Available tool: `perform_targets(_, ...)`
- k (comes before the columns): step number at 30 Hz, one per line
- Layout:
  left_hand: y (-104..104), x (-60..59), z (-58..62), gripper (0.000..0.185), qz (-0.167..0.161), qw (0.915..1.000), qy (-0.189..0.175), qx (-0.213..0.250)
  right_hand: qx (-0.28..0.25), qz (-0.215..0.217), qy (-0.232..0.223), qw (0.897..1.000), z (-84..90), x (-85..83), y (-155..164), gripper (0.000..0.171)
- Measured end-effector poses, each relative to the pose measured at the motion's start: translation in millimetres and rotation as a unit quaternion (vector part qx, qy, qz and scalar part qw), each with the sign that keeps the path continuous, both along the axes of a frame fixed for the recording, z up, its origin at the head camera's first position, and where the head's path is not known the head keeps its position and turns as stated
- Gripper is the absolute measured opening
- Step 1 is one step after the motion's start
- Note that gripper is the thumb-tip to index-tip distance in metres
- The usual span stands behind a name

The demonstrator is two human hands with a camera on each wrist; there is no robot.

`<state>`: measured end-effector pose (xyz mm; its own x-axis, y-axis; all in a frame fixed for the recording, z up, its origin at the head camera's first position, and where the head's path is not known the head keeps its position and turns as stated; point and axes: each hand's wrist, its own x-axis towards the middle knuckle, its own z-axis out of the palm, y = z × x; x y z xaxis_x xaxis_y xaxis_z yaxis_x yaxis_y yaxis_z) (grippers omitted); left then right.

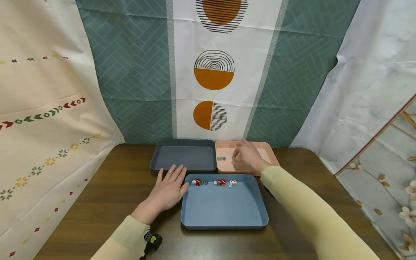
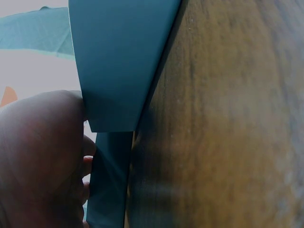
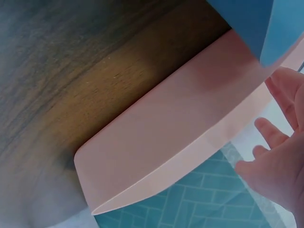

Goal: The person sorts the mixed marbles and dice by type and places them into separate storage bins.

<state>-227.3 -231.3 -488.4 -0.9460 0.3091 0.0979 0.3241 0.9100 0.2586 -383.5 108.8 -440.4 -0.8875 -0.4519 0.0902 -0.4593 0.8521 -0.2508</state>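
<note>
My left hand (image 1: pixel 167 191) lies with fingers spread, its thumb at the left rim of the blue tray (image 1: pixel 224 213) and its fingertips by the front wall of the dark grey tray (image 1: pixel 157 157). Over the pink tray (image 1: pixel 269 155), my right hand (image 1: pixel 248 157) has its thumb and index finger bent close together; whether anything small is between them is hidden. A short row of small round coloured pieces (image 1: pixel 221 159) lies left of those fingertips. Along the blue tray's far side are red dice (image 1: pixel 222 182), white dice (image 1: pixel 233 182) and small green pieces (image 1: pixel 204 182).
All three trays stand on a dark wooden table (image 1: pixel 113 195), the grey and pink ones side by side behind the blue one. A patterned cloth (image 1: pixel 136 72) hangs behind them. Pale cloths border the table left and right.
</note>
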Motion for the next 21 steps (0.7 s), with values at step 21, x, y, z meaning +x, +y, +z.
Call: perform_targets(21, -1.2, -0.3, -0.3, 0.069, 0.007, 0.9999, -0.003, -0.015, 0.081, 0.006, 0.006, 0.997, -6.7, -17.9, -20.5, 0.013)
